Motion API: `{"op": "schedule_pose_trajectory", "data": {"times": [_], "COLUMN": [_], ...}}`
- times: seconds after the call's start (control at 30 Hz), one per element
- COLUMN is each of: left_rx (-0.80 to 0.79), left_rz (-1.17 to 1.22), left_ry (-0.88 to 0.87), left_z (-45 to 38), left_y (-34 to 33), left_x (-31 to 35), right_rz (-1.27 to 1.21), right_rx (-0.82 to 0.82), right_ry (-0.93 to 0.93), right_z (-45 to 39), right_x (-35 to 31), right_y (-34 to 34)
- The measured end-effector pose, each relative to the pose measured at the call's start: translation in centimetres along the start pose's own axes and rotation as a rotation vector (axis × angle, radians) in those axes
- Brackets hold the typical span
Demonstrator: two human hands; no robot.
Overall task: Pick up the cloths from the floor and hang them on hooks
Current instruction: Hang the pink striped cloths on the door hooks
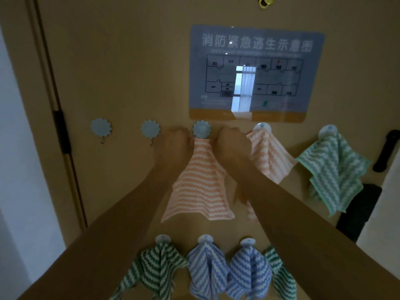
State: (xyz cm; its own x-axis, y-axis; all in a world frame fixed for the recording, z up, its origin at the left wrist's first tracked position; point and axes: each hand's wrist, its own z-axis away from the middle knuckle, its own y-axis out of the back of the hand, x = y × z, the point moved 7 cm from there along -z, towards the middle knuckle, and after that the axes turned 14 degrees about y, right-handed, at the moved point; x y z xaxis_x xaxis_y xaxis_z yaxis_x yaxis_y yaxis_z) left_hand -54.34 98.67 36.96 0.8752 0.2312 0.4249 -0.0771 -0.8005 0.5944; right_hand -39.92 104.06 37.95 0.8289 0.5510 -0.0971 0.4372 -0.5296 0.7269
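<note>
Nearest, low row of hooks already carries green and blue cloths. Further up, left hand [173, 140] & right hand [231, 141] both pinch top of orange striped cloth [199, 182] under flower hook [201, 129]. Risk: cloth misses hook prong, drops on release.

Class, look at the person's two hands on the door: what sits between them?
In the head view, the top of the orange striped cloth and the blue flower-shaped hook lie between the left hand and right hand.

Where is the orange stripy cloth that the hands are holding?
In the head view, the orange striped cloth hangs mid-door from the blue flower hook, pinched between the left hand and right hand.
</note>
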Motion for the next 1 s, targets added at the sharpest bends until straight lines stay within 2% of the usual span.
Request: {"op": "schedule_pose_trajectory", "data": {"times": [0.17,0.43,0.6,0.77,0.9,1.0], "left_rx": [-0.085,-0.084,-0.056,-0.039,-0.066,-0.062], "left_rz": [0.011,-0.065,-0.121,-0.096,-0.144,-0.203], "left_ry": [0.063,0.14,0.144,0.168,0.202,0.261], "left_z": [1.8,5.4,8.4,12.3,16.0,19.1], "left_y": [-1.5,-0.2,1.3,2.9,3.5,4.3], "left_x": [-0.7,-1.5,-1.6,-0.9,-0.7,-1.0], "right_rz": [-0.05,-0.155,-0.262,-0.299,-0.424,-0.509], "right_rx": [-0.056,-0.115,0.037,0.069,0.003,-0.125], "right_ry": [0.009,0.077,0.182,0.296,0.375,0.406], "right_z": [2.3,6.8,9.5,11.8,14.1,16.2], "right_x": [0.4,0.6,0.2,0.2,0.0,-0.4], "right_y": [-2.1,-2.9,-0.1,1.0,1.0,0.0]}}
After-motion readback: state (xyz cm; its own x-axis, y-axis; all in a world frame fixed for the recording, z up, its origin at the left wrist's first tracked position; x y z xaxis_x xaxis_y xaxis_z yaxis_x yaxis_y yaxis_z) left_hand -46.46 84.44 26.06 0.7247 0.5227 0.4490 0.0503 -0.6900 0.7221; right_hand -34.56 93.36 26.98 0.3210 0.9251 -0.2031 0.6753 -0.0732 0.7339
